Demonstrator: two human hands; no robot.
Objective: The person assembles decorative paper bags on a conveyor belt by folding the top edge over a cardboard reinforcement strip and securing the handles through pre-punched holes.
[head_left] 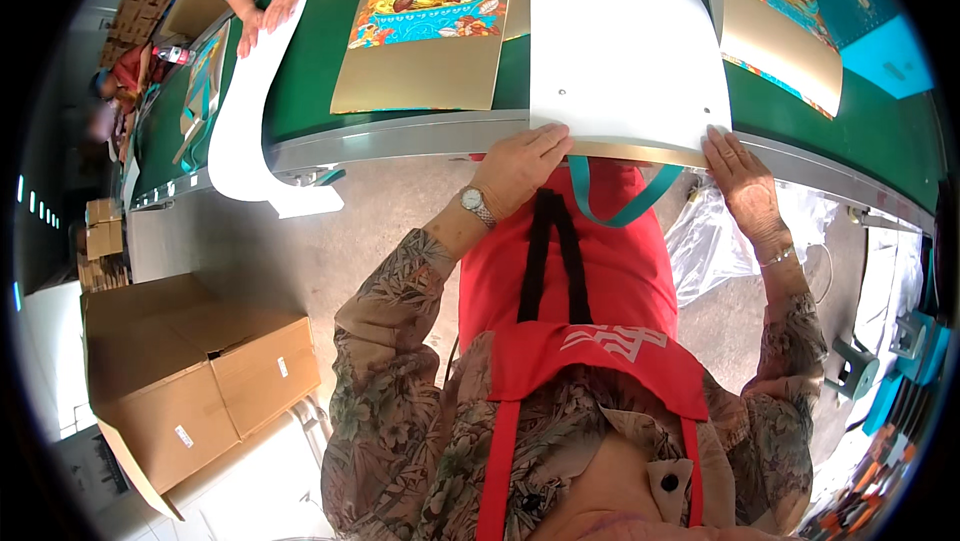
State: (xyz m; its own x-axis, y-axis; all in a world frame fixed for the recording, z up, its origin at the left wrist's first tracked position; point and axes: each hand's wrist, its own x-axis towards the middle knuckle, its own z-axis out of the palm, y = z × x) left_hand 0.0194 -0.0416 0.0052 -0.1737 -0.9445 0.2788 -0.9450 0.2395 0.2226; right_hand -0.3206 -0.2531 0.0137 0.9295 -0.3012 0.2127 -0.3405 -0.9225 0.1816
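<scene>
Panel [625, 61], white: left hand [522, 158], right hand [741, 173] at corners; teal ribbon [652, 193] below

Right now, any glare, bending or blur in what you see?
Head view: the white sheet is bright, nearly washed out; head view: the table edge bows into an arc; head view: the far-left co-worker looks soft, the left hand and right hand clearer.
</scene>
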